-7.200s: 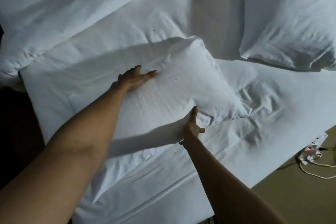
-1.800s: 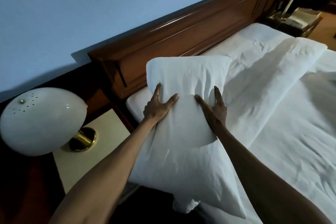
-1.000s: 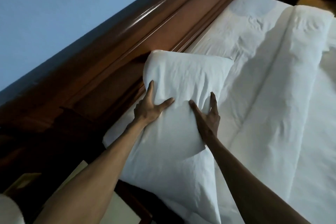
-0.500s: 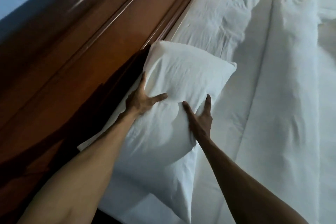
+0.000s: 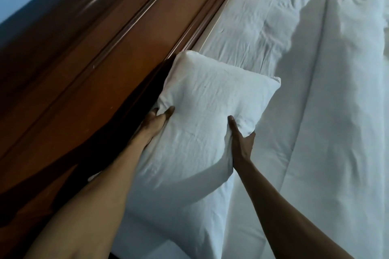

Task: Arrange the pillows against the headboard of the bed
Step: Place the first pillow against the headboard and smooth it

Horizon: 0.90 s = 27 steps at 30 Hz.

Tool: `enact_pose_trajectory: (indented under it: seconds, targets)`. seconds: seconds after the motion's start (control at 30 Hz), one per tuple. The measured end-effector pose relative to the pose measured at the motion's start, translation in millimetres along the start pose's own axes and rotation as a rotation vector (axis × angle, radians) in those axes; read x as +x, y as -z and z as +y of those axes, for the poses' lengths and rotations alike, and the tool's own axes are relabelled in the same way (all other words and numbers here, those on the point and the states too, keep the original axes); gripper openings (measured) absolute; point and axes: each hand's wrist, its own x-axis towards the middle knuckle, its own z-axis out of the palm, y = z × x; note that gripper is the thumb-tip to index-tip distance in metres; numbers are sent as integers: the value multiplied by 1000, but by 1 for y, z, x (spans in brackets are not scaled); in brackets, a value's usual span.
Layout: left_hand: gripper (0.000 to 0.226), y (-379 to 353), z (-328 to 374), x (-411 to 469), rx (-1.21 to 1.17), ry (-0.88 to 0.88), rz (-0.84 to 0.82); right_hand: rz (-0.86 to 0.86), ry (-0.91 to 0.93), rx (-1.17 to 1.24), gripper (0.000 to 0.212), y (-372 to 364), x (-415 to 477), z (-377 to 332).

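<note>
Both hands hold the pillow (image 5: 202, 115) beside the headboard (image 5: 101, 52): left hand (image 5: 156, 121) fingers wrapped on its edge, right hand (image 5: 240, 141) pinching the other side. Released unevenly, it may slump flat on the sheet (image 5: 252, 19).

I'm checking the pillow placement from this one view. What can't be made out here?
- Left hand fingers: tucked behind the pillow, head view.
- Contact between pillow and headboard: lost in dark shadow.
- Other pillows: none in frame.
- Folded duvet: cut off by the right edge.
</note>
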Motion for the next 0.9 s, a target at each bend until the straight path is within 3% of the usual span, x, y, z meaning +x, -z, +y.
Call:
enact_pose_trajectory:
  seconds: [0.1,0.2,0.37,0.5,0.6,0.7,0.8,0.9]
  targets:
    - [73,1,7,-4,-4,-37,80,37,47,29,81,-5,-10,-3]
    - [88,2,22,-7,54,-199,86,42,115,-9,93,-12,-15,-16]
    - [68,5,54,14,91,-430,72,-53,250,-130,104,-37,3,-43]
    - [65,10,85,50,176,-409,69,-96,295,-166,101,-53,32,-56]
    - [67,7,89,72,257,-369,49,-144,219,-315,102,-55,56,-56]
    - [66,6,75,73,352,-320,143,-43,216,-511,96,-54,66,-59]
    - [69,13,45,57,544,-372,259,-8,549,-769,75,-60,56,-71]
    - [72,18,10,37,679,-371,287,-248,964,-1054,66,-76,53,-80]
